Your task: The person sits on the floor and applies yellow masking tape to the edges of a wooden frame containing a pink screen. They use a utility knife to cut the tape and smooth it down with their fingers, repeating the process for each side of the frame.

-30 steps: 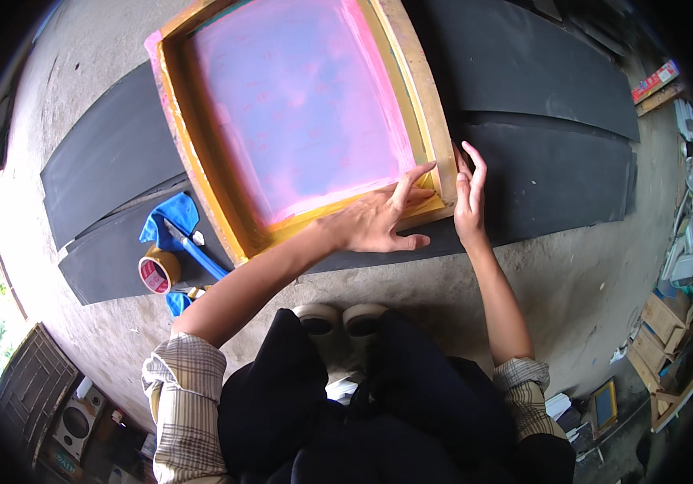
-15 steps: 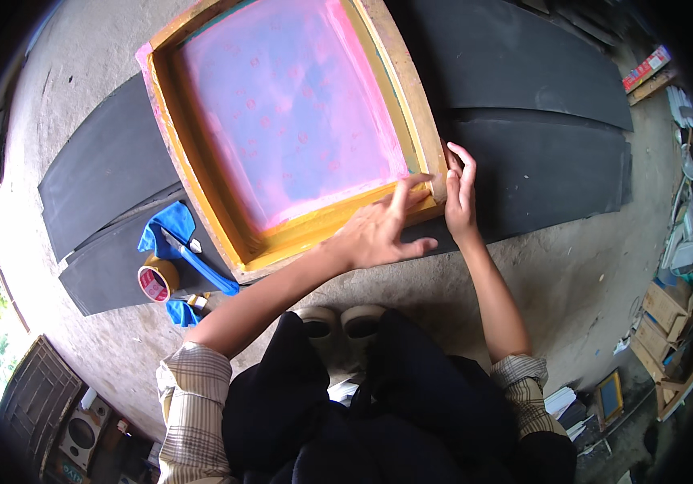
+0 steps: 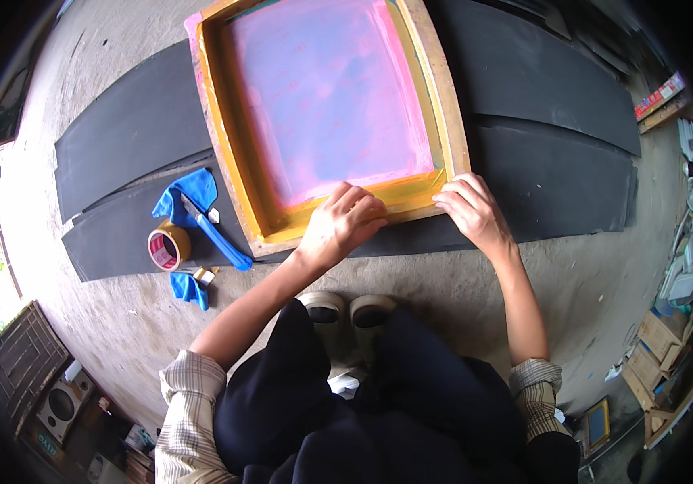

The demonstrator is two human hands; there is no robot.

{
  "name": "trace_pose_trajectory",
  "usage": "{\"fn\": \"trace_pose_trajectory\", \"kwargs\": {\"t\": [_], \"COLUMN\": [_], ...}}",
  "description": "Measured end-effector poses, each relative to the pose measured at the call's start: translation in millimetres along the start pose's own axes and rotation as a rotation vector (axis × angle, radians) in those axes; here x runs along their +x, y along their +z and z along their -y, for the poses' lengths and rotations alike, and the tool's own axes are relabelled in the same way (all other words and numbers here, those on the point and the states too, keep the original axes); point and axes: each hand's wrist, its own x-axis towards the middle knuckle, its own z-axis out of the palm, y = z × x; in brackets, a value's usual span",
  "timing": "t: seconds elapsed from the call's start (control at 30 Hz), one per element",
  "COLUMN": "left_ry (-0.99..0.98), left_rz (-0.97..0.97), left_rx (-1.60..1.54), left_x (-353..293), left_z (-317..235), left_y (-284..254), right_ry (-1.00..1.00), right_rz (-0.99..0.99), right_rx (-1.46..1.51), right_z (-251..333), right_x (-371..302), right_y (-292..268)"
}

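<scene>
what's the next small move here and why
Perhaps press the yellow tape flat at the near right corner of the wooden frame, since the right hand has its fingers there and the left hand is over the same taped side.

Speaker, red box, framed panel

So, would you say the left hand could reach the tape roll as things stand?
Probably yes: nothing covers the tape roll, though the left hand, at the frame, would have to clear its corner and the blue handle lying between.
</scene>
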Motion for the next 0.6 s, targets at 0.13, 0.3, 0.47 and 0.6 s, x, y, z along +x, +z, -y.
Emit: {"fn": "trace_pose_trajectory", "kwargs": {"t": [0.13, 0.3, 0.47, 0.6], "left_ry": [0.079, 0.16, 0.202, 0.249], "left_rz": [-0.021, 0.007, 0.034, 0.086], "left_rx": [0.069, 0.153, 0.168, 0.23], "left_x": [-2.1, -5.2, -7.2, -8.1], "left_z": [-1.3, -1.7, 0.9, 2.0], "left_y": [5.3, 8.3, 9.5, 7.5], "right_ry": [-0.074, -0.157, -0.202, -0.205], "right_rz": [-0.025, -0.011, -0.013, -0.027], "right_rx": [-0.064, -0.177, -0.211, -0.235], "right_z": [1.9, -0.7, -1.7, -5.2], "right_x": [-2.9, -13.2, -16.5, -22.3], "right_y": [-0.6, 2.7, 4.6, 9.5]}}
